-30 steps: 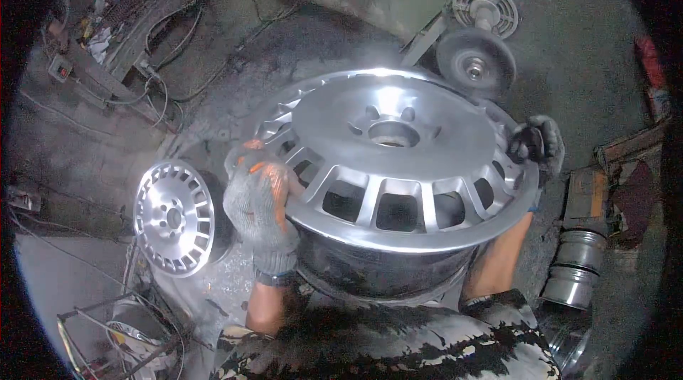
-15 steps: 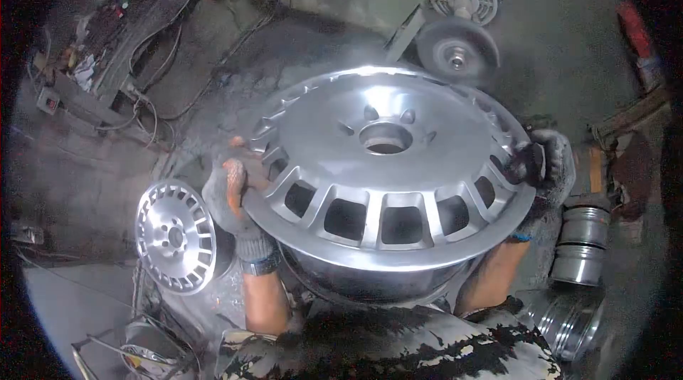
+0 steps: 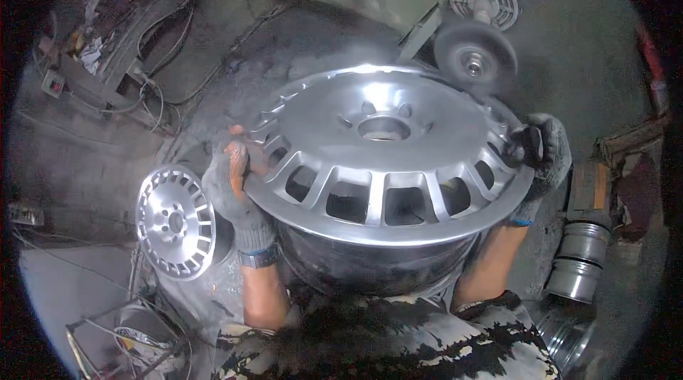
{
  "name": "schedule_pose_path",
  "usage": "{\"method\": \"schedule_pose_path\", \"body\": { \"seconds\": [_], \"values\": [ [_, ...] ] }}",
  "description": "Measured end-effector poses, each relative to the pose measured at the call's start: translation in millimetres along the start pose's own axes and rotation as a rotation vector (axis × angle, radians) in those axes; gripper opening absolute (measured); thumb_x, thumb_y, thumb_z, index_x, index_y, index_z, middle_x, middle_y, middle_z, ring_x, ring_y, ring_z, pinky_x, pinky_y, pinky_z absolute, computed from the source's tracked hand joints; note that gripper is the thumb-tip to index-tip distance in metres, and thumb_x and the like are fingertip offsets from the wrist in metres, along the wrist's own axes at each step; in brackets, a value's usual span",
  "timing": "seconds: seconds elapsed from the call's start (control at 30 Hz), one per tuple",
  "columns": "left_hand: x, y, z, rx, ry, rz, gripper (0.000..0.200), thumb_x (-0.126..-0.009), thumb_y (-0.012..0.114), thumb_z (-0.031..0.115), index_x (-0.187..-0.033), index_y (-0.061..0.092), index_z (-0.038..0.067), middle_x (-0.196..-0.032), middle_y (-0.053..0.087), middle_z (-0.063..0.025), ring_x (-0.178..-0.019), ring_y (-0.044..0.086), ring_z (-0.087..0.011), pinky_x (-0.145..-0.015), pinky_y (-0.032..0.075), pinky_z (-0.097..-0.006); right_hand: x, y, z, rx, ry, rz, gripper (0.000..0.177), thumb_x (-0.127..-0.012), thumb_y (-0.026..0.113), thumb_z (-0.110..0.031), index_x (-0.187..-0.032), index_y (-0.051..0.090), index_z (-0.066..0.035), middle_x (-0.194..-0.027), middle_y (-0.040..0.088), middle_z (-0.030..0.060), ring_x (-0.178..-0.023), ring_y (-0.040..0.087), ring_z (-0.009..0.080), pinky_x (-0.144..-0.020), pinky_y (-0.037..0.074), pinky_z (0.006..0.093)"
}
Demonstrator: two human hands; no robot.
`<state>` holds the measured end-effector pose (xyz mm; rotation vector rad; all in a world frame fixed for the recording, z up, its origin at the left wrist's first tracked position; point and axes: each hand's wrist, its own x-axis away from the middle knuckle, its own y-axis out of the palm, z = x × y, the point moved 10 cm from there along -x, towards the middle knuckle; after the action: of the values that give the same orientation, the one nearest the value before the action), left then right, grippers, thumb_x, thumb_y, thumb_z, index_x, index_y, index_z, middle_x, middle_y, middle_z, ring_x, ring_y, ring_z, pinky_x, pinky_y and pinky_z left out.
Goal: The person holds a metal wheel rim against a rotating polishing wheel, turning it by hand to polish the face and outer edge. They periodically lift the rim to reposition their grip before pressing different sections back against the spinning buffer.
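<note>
A large silver wheel rim (image 3: 320, 131) with rectangular slots around its edge is held up in front of my body, its face tilted upward. My left hand (image 3: 235, 181), in a grey glove with orange at the fingers, is closed around the rim's left edge. At the right edge my right hand (image 3: 544, 152), gloved in grey with dark patches, grips the rim. The far edge of the rim is close to a round buffing wheel (image 3: 475, 60), blurred as if spinning; whether they touch cannot be made out.
A motor (image 3: 485, 0) sits behind the buffing wheel. Another slotted rim (image 3: 176, 223) leans at the left. Stacked metal cylinders (image 3: 578, 266) stand at the lower right. Cables and a switch box (image 3: 53, 84) are at the upper left, a wire-frame stand (image 3: 92, 337) at the lower left.
The held rim's near edge has risen in view, so its face looks flatter. Both hands keep their grip. The buffing wheel and motor appear shifted slightly right and down.
</note>
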<state>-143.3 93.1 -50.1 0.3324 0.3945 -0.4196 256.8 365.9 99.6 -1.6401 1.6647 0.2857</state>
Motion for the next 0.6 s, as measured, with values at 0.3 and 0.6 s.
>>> {"method": "schedule_pose_path", "body": {
  "seconds": [0.3,0.6],
  "values": [
    [15.0,4.1,13.4,0.011,-0.149,0.006,0.037,-0.102,0.052,0.021,-0.104,0.068,-0.012,-0.079,0.07,-0.0116,-0.069,0.062,-0.0172,-0.076,0.052,-0.0316,23.6,-22.5,-20.5,0.236,-0.217,-0.018,0.025,-0.096,0.059,-0.016,-0.11,0.066,0.003,-0.086,0.067,0.0081,-0.075,0.064,0.0146,-0.065,0.05,0.0252],
    [26.7,17.4,13.6,0.127,-0.148,-0.168,0.036,-0.097,0.056,0.025,-0.089,0.069,-0.007,-0.086,0.069,-0.0141,-0.085,0.064,-0.0231,-0.092,0.052,-0.04,57.3,-60.7,-74.9,0.462,-0.381,0.021,0.018,-0.092,0.067,-0.01,-0.105,0.067,0.003,-0.093,0.066,0.0076,-0.081,0.063,0.0156,-0.07,0.051,0.0286]
  ]
}}
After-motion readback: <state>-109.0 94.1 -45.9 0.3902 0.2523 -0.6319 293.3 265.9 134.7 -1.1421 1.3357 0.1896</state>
